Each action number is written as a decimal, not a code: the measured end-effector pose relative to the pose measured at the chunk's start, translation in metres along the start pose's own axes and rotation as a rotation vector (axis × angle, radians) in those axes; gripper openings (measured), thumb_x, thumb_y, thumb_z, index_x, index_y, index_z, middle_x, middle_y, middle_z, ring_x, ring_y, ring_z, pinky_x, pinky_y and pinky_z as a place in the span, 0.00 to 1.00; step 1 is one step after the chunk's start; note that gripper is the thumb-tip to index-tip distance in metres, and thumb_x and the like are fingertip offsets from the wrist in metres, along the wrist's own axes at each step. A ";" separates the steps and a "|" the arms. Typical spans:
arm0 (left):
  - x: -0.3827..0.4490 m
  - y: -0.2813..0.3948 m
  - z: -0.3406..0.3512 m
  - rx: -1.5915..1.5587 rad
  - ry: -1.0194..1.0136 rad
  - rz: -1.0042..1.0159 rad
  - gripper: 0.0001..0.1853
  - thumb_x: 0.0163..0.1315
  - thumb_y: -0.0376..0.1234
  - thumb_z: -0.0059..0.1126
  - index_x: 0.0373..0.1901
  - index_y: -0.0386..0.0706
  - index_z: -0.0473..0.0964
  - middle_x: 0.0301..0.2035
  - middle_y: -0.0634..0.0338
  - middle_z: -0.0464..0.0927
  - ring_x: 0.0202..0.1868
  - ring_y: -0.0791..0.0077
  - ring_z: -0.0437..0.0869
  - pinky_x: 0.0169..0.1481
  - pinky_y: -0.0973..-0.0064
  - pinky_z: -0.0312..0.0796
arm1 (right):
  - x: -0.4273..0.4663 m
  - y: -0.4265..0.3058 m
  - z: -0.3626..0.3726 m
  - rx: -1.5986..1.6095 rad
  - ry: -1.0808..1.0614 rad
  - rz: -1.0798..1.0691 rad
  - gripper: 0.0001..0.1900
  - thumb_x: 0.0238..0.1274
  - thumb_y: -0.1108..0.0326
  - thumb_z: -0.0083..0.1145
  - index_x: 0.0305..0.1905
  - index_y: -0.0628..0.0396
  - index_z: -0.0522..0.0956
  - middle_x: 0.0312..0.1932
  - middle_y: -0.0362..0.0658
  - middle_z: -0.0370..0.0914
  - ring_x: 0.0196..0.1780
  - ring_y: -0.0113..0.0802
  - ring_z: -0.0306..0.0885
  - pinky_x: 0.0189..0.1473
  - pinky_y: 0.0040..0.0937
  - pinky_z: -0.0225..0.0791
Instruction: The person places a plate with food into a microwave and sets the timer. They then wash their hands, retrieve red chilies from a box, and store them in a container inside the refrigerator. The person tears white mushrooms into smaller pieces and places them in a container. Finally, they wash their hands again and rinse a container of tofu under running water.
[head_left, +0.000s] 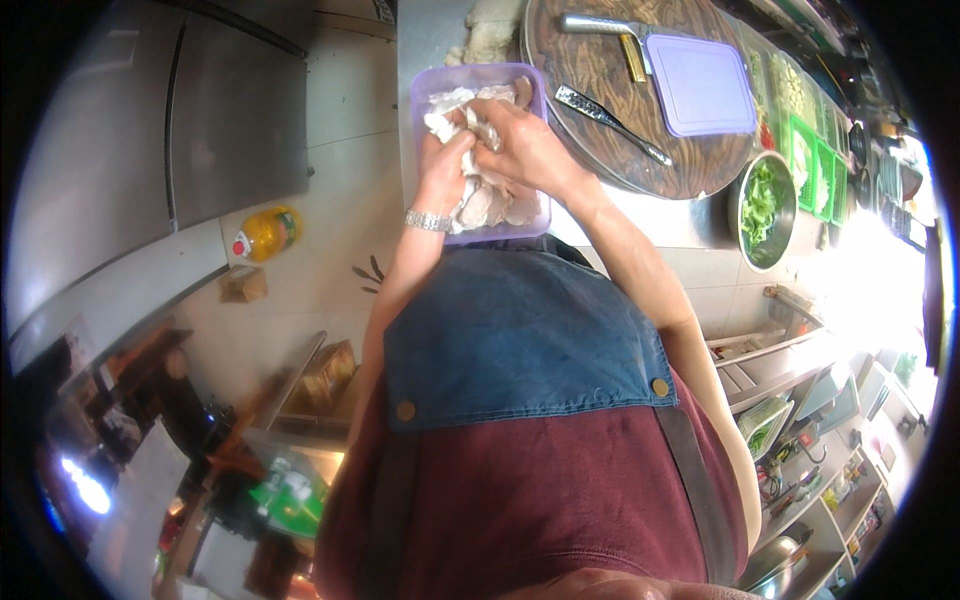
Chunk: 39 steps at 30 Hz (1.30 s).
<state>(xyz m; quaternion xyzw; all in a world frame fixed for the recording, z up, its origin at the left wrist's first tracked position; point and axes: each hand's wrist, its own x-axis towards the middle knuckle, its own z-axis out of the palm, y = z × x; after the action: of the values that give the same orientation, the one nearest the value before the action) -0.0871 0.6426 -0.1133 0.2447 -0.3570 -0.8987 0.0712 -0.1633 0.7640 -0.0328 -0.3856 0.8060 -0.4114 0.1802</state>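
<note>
A translucent purple plastic tub (546, 225) stands at the counter's front edge, close to the apron. Pale slices of what looks like raw meat (487, 208) fill it, with bright white bits among them. My left hand (444, 166), below a metal-band watch (427, 220), pinches a white, soft-looking clump (442, 124) over the tub. From the right, my right hand (525, 146) grips the same clump with its fingers curled. Both thumbs are close together. The fingertips are partly hidden, and I cannot tell exactly what the clump is.
A round wooden chopping board (675, 169) beside the tub bears a purple lid (701, 86), a metal-handled tool (600, 25) and a slim dark tool (611, 124). A bowl of cut greens (763, 210) and green baskets (823, 176) stand right. An oil bottle (268, 234) is left.
</note>
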 end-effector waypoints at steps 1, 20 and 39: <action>-0.001 0.001 0.000 0.011 0.028 -0.033 0.16 0.60 0.22 0.46 0.50 0.37 0.70 0.41 0.57 0.76 0.41 0.72 0.79 0.45 0.73 0.76 | 0.001 0.003 -0.001 0.011 -0.004 0.001 0.24 0.48 0.65 0.57 0.54 0.54 0.72 0.46 0.56 0.75 0.47 0.54 0.75 0.48 0.43 0.70; -0.010 0.041 0.012 0.059 -0.053 -0.192 0.15 0.64 0.38 0.54 0.48 0.39 0.73 0.43 0.57 0.75 0.45 0.71 0.78 0.47 0.69 0.73 | -0.027 0.012 0.000 0.220 0.088 0.292 0.18 0.50 0.62 0.61 0.48 0.55 0.77 0.32 0.51 0.80 0.35 0.40 0.81 0.38 0.33 0.72; -0.039 0.069 0.044 1.219 -0.193 0.557 0.27 0.54 0.34 0.63 0.58 0.43 0.70 0.50 0.50 0.74 0.50 0.59 0.78 0.50 0.67 0.73 | -0.026 0.016 -0.012 0.724 -0.013 0.361 0.20 0.63 0.66 0.43 0.56 0.67 0.68 0.34 0.43 0.79 0.31 0.24 0.75 0.33 0.22 0.69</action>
<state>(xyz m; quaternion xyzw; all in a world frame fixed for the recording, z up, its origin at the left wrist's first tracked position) -0.0778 0.6304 -0.0243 0.0587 -0.8544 -0.5028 0.1172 -0.1615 0.7957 -0.0395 -0.1520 0.6626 -0.6280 0.3788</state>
